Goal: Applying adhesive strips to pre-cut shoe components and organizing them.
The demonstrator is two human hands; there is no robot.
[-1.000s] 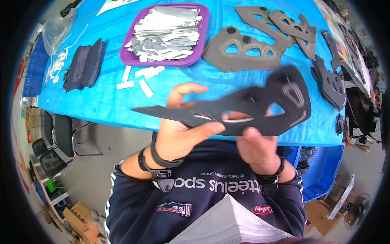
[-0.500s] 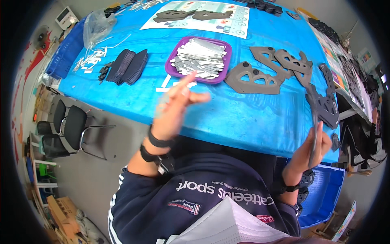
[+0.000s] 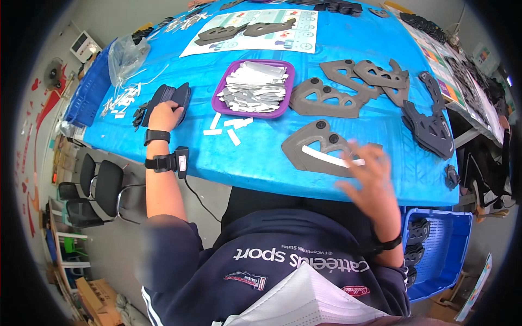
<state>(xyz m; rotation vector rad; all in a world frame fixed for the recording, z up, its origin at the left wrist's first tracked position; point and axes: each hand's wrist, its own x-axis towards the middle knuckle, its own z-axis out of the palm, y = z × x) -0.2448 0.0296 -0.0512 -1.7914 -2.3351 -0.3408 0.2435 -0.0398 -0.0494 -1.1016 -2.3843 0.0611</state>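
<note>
My left hand (image 3: pixel 166 116) is on a stack of dark, oblong pads (image 3: pixel 184 96) at the left of the table, its fingers curled over the near end. Most of its fingertips are hidden. Close to the front edge, a grey foam piece (image 3: pixel 304 148) lies flat, with cutouts, two black round dots and a curved white strip (image 3: pixel 326 156) across it. Over that piece's right end, my right hand (image 3: pixel 371 176) is slightly blurred, fingers spread, holding nothing. A purple tray (image 3: pixel 216 101) heaped with white strips stands between my hands.
Loose white strips (image 3: pixel 234 137) lie before the tray. More grey foam pieces (image 3: pixel 326 103) overlap behind the front one; darker pieces (image 3: pixel 429 133) are at right. A printed sheet (image 3: pixel 190 50) lies at the back. A blue crate (image 3: pixel 443 255) stands below the table's right side.
My left hand has moved left, from in front of the tray onto the dark pads. The grey foam piece that my right hand held on edge now lies flat, and that hand has let go.
</note>
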